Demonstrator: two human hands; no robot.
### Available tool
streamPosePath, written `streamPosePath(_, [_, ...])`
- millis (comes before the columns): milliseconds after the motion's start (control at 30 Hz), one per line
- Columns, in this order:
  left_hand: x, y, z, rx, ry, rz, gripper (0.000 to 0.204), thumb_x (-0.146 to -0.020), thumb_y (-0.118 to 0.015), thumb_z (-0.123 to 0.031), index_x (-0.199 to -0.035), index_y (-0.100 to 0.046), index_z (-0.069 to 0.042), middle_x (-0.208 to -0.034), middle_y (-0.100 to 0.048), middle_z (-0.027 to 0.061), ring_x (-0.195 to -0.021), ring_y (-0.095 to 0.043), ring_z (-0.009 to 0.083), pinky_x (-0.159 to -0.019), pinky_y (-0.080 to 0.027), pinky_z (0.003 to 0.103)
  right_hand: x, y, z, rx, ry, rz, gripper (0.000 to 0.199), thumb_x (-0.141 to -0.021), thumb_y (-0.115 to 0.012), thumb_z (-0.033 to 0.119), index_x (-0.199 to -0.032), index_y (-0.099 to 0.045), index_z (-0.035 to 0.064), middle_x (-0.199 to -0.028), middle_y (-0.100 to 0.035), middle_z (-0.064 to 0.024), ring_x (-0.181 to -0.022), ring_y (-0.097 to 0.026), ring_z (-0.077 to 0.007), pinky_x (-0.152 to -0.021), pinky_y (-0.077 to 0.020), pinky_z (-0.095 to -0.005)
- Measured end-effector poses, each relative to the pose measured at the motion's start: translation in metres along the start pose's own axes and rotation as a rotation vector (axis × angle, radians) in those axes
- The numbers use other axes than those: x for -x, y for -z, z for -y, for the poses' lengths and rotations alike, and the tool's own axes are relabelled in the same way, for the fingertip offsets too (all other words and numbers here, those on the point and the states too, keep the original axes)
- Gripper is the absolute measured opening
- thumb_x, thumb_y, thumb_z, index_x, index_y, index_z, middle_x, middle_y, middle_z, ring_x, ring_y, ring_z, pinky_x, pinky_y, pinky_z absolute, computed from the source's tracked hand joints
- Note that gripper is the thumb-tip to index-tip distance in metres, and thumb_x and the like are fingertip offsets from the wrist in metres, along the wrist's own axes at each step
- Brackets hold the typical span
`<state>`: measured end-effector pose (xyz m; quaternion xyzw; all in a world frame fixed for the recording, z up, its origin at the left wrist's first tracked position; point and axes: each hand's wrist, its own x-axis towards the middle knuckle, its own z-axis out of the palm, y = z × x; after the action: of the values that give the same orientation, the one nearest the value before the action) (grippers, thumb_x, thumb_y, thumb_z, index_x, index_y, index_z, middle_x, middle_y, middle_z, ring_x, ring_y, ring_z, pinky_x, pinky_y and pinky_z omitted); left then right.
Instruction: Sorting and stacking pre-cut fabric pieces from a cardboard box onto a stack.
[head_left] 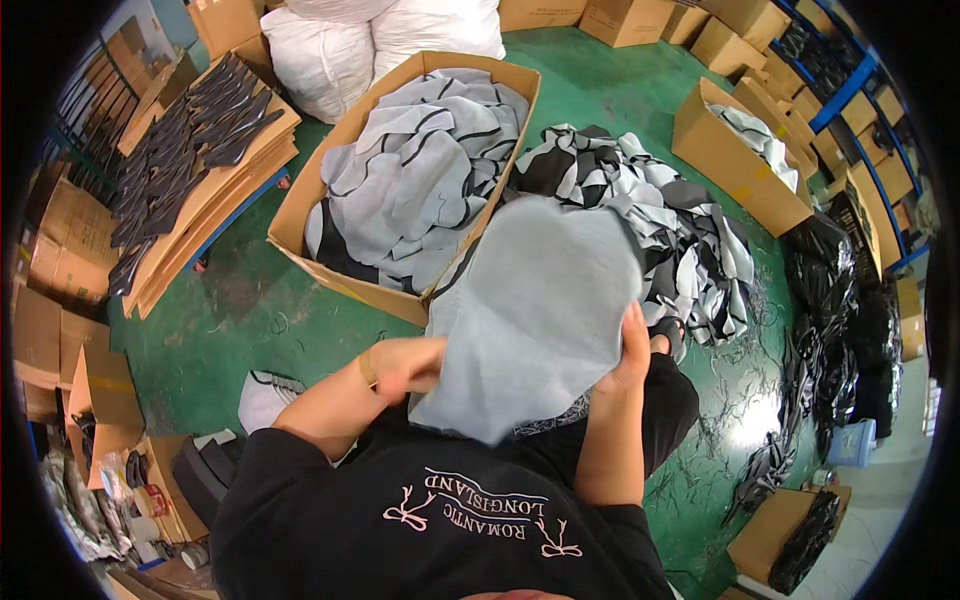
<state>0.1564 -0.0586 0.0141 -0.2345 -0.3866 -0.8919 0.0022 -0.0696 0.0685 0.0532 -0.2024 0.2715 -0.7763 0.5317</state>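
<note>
A broad piece of grey fabric point(535, 310) is spread up in front of my lap, its lower corner hanging over my dark shirt. My right hand point(630, 360) grips its right edge, thumb on the near face and fingers mostly behind. At the left edge, my left hand point(412, 365) is curled against the cloth; its fingertips are hidden and slightly blurred. Just beyond stands an open cardboard box point(350, 287) heaped with grey fabric pieces point(420, 160) edged in black. Right of that box, a loose pile of grey and black pieces point(690, 230) lies on the floor.
Stacked cardboard sheets point(215, 205) bearing black pieces stand at left. White sacks point(325, 65) sit at the back. Another box point(735, 165) with grey cloth, black plastic bags point(825, 300) and blue shelving point(845, 90) line the right. Dark scraps litter the green floor point(700, 400).
</note>
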Motion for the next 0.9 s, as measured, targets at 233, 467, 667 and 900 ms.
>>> streamPosePath(233, [-0.044,-0.005,-0.011,0.365,-0.069,-0.554,0.108,-0.078,-0.025,-0.082,-0.138,-0.03,0.008,-0.138,-0.043,0.0198,-0.126,-0.045,0.0284,-0.105,-0.034,0.041,0.043,0.018,0.006,0.257,0.083,0.002,0.087,-0.053,-0.087,0.009,-0.128,-0.045,-0.0042,-0.114,-0.06,-0.0098,-0.102,-0.06,-0.0208,-0.088,-0.0469,-0.0337])
streamPosePath(467, [-0.054,-0.01,0.006,0.592,0.126,-0.607,0.089,-0.087,-0.031,-0.069,-0.134,-0.038,0.007,-0.135,-0.047,0.0177,-0.12,-0.05,0.026,-0.102,-0.038,0.039,0.068,0.065,0.002,0.402,-0.254,0.39,0.063,-0.055,-0.087,0.016,-0.108,-0.06,-0.0042,-0.094,-0.064,-0.0035,-0.079,-0.061,-0.0133,-0.072,-0.0486,-0.0283])
streamPosePath(667, [-0.055,-0.016,-0.002,0.264,-0.02,-0.952,0.042,-0.098,-0.043,-0.029,-0.131,-0.046,-0.005,-0.127,-0.054,0.0081,-0.112,-0.055,0.018,-0.098,-0.043,0.034,0.027,0.022,-0.003,0.424,0.287,-0.252,0.033,-0.089,-0.054,0.021,-0.113,-0.057,-0.0023,-0.102,-0.064,-0.0072,-0.088,-0.061,-0.0151,-0.075,-0.0489,-0.0286])
streamPosePath(900, [-0.072,0.124,-0.05,-0.742,0.167,-1.301,0.023,-0.094,-0.05,-0.023,-0.094,-0.06,-0.003,-0.082,-0.059,-0.0008,-0.072,-0.051,0.0068,-0.064,-0.042,0.024,-0.089,0.115,-0.019,0.611,-0.076,-0.522,0.032,-0.093,-0.05,0.026,-0.097,-0.064,-0.0028,-0.084,-0.063,-0.0053,-0.072,-0.056,-0.0125,-0.064,-0.0438,-0.0266])
